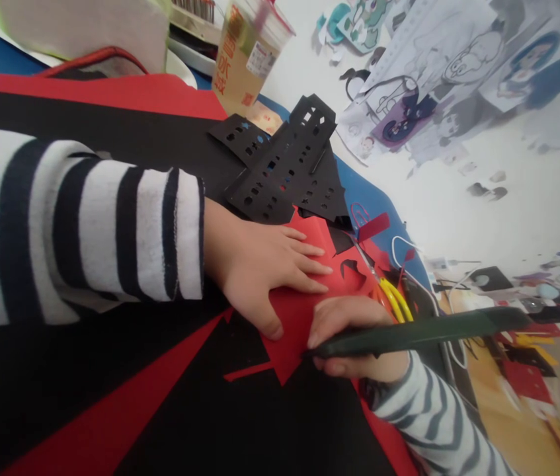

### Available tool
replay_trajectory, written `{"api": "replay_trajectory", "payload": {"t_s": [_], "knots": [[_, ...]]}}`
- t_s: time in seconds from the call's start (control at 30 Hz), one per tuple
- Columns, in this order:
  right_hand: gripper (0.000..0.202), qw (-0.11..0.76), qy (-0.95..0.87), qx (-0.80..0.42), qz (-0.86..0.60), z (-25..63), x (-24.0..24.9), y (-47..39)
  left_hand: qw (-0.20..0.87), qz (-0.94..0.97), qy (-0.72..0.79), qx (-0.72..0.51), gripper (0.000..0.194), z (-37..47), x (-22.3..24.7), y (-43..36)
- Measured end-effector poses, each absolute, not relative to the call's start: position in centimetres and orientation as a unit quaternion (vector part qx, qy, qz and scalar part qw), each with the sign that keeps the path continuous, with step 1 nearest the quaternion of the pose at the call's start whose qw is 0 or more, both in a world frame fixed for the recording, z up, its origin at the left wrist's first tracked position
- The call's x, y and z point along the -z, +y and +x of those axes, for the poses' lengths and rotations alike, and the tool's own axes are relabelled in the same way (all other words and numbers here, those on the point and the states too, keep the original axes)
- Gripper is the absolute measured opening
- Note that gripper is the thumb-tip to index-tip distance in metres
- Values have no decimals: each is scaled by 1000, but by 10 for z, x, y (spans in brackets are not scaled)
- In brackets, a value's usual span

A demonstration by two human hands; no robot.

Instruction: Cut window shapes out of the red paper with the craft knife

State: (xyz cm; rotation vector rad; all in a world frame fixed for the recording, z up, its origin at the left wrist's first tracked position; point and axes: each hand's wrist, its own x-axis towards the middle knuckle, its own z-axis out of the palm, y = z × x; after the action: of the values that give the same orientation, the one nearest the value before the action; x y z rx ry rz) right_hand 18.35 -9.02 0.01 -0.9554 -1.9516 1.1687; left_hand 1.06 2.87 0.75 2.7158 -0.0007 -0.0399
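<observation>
The big black paper (pixel 175 423) lies loose over other red paper, on a blue table (pixel 359 188). If it slides, everything on top could slide too. The black folded paper piece with lots of little holes (pixel 284 165) sits close to the left hand (pixel 260 261), so a bump from that arm could bend it.

The cut-up bright red paper (pixel 292 317) is on the black paper, under the left hand. That hand is flat, with its fingers spread wide. The right hand (pixel 352 311) is closed around a long, dark green, slim tool (pixel 433 334). Its tip is at the red paper, near the left thumb. I can't tell if it is a knife or a pen. If it is sharp and slips, it could hurt the thumb. If the red paper isn't held tight, it could wrinkle or rip, most of all at its skinny bits.

The tall see-through plastic cup with orange writing (pixel 244 66) has something yellowy-brown inside, maybe a drink. A knock could spill it on the paper. Behind it, a low wooden-looking box (pixel 193 25) has thin sticks in it, too blurry to name.
</observation>
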Motion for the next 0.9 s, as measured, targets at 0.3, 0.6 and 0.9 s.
{"api": "replay_trajectory", "payload": {"t_s": [0.3,0.6,0.9], "knots": [[10,336,-760,-437,-344,180,-1,-89,210,978,-4,14,79,11,-6,30],[17,309,-790,-407,-339,179,-4,-88,218,976,4,15,79,11,-6,30],[19,301,-790,-410,-343,179,-5,-88,224,974,9,21,78,11,-8,29]]}}
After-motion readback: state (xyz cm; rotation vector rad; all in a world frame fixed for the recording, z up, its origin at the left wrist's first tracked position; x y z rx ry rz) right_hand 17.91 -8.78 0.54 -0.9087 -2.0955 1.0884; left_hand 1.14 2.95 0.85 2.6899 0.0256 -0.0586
